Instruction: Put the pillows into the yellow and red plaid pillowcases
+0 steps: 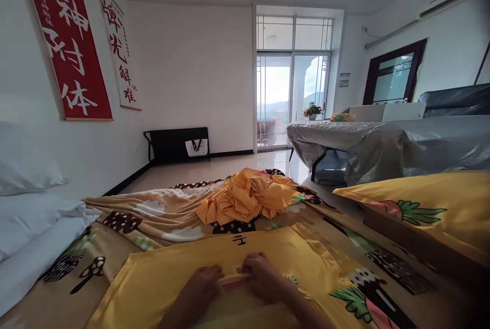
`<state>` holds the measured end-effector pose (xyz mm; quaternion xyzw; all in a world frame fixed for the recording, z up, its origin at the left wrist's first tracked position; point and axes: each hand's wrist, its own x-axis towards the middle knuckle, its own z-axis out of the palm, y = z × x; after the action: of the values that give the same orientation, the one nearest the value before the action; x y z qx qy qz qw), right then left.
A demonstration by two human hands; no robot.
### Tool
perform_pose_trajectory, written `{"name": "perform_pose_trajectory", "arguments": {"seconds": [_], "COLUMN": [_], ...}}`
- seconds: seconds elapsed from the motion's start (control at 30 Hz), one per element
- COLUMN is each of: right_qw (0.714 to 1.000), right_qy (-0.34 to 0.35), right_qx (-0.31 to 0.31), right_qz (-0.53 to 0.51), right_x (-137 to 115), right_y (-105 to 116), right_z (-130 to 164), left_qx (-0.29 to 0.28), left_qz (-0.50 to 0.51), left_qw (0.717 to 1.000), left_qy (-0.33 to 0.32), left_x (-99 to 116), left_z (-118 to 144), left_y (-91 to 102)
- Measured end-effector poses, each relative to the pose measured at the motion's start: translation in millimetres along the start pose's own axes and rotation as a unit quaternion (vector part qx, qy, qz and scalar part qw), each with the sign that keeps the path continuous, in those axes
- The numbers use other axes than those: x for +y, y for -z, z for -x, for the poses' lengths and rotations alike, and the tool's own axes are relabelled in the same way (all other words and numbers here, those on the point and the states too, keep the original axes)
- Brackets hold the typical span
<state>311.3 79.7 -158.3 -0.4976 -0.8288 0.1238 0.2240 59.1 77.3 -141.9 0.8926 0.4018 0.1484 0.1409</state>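
Observation:
A yellow pillowcase [172, 262] with a small "Hi" print lies flat before me on a patterned blanket [161, 222]. My left hand [204, 282] is closed on its fabric near the middle. Close by on the right, my right hand [260, 272] is closed on the same pillowcase, with a raised fold of cloth between the two hands. The fingertips are partly hidden. Beyond the pillowcase sits a crumpled heap of orange-yellow cloth [248, 196], touched by neither hand.
White pillows or bedding [34, 217] lie at the left. At the right is a yellow pillow [429, 201] with a radish-like print. Farther back stand a plastic-covered table [344, 135] and a black folded frame [168, 145] against the wall.

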Motion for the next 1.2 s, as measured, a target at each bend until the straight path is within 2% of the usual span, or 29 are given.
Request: {"name": "perform_pose_trajectory", "arguments": {"seconds": [0.13, 0.3, 0.37, 0.5, 0.57, 0.67, 0.77, 0.83, 1.0, 1.1, 1.2], "right_qw": [0.998, 0.991, 0.992, 0.993, 0.99, 0.976, 0.97, 0.968, 0.953, 0.947, 0.946], "right_qy": [-0.01, -0.013, -0.017, 0.02, 0.084, 0.157, 0.15, 0.146, 0.201, 0.224, 0.232], "right_qx": [0.006, -0.006, -0.011, -0.016, -0.046, -0.1, -0.131, -0.151, -0.226, -0.23, -0.225], "right_qz": [0.069, 0.133, 0.127, 0.113, 0.104, 0.113, 0.141, 0.139, 0.034, 0.007, -0.01], "right_x": [-4.7, -14.0, -20.0, -43.2, -56.5, -69.9, -73.3, -73.1, -78.4, -85.9, -91.8], "right_y": [7.9, 10.2, 13.3, 19.4, 14.1, -7.5, -30.0, -36.0, -23.1, -12.1, -4.1], "right_z": [-2.8, -4.3, -2.3, 7.6, 14.2, 22.0, 25.0, 25.3, 28.5, 35.3, 40.2], "left_qx": [0.067, 0.086, 0.1, 0.119, 0.088, 0.015, -0.034, -0.046, -0.08, -0.117, -0.13], "left_qz": [-0.066, -0.102, -0.117, -0.144, -0.132, -0.112, -0.106, -0.101, -0.077, -0.06, -0.038], "left_qw": [0.996, 0.991, 0.988, 0.976, 0.976, 0.984, 0.988, 0.989, 0.993, 0.991, 0.991], "left_qy": [-0.01, -0.006, -0.018, -0.116, -0.148, -0.141, -0.109, -0.095, -0.05, -0.02, -0.004], "left_x": [-13.3, -27.2, -23.6, -3.5, 6.6, 15.3, 16.8, 16.6, 19.8, 21.7, 21.0], "left_z": [-3.5, -6.7, -6.1, -5.7, -6.0, -5.4, -3.5, -2.2, -1.3, -1.2, 0.6], "left_y": [-2.7, -13.6, -14.7, -13.3, -12.3, -8.6, -2.6, 0.9, 4.8, 5.9, 6.8]}}
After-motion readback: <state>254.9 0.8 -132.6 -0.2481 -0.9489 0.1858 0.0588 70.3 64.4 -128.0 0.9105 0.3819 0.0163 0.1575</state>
